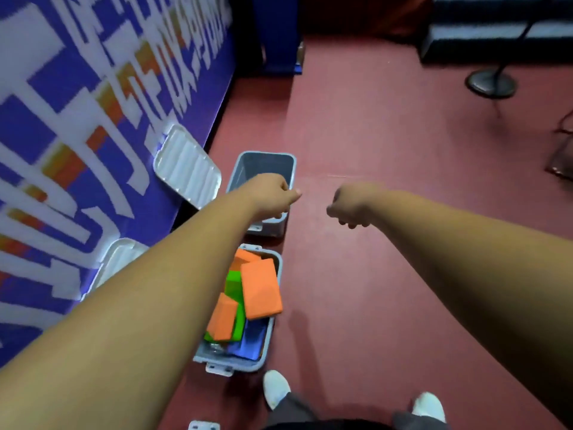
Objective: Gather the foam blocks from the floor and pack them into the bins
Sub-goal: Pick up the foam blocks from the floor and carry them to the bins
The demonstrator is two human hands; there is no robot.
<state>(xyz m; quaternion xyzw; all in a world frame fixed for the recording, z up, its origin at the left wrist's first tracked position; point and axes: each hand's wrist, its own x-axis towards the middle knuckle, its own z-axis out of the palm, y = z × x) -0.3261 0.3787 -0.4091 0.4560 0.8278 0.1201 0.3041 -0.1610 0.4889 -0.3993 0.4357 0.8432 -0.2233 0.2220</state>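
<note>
- While both your arms are stretched out ahead, your left hand (273, 193) hangs over the far bin (263, 164), fingers clenched into a fist with nothing visible in it.
- Your right hand (350, 207) is clenched the same way over the floor (372, 290) just right of that bin, and it too looks empty.
- The near bin (235, 366) by your feet already holds foam blocks: a large orange block (260, 290) tilted against its right rim, a green block (234, 287) and a blue block (251, 339) lying low.
- The far bin shows no blocks in the part you can see.
- No loose blocks lie on the floor in view, so any that remain are probably outside it; packing looks partway done.
- Both lids (186, 169) lean against the wall, off the bins.
</note>
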